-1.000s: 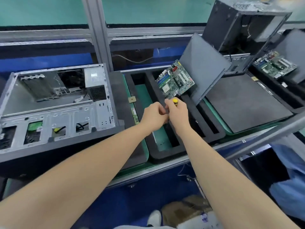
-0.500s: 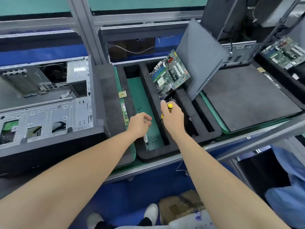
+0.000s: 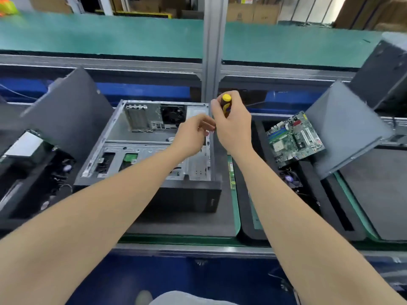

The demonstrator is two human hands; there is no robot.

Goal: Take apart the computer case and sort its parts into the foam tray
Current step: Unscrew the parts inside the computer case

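An open computer case (image 3: 123, 150) lies on its side in the middle, its grey metal inside bare, with a fan and a drive cage showing. My right hand (image 3: 233, 126) grips a screwdriver with a yellow and black handle (image 3: 226, 104), held upright over the case's right rear corner. My left hand (image 3: 193, 135) pinches the screwdriver's shaft just left of it. The black foam tray (image 3: 253, 194) sits to the right, with a green motherboard (image 3: 295, 139) leaning in one slot and a fan (image 3: 290, 179) below it.
A dark side panel (image 3: 345, 130) leans in the tray beside the motherboard. Another foam tray with parts (image 3: 33, 172) and a leaning panel (image 3: 72, 108) stand at the left. A metal post (image 3: 211, 51) rises behind the case. A black case (image 3: 383, 71) stands far right.
My view has swung left, from the foam tray to the case. Both hands left the tray and came together above the case's right rear corner, the right one still holding the screwdriver.
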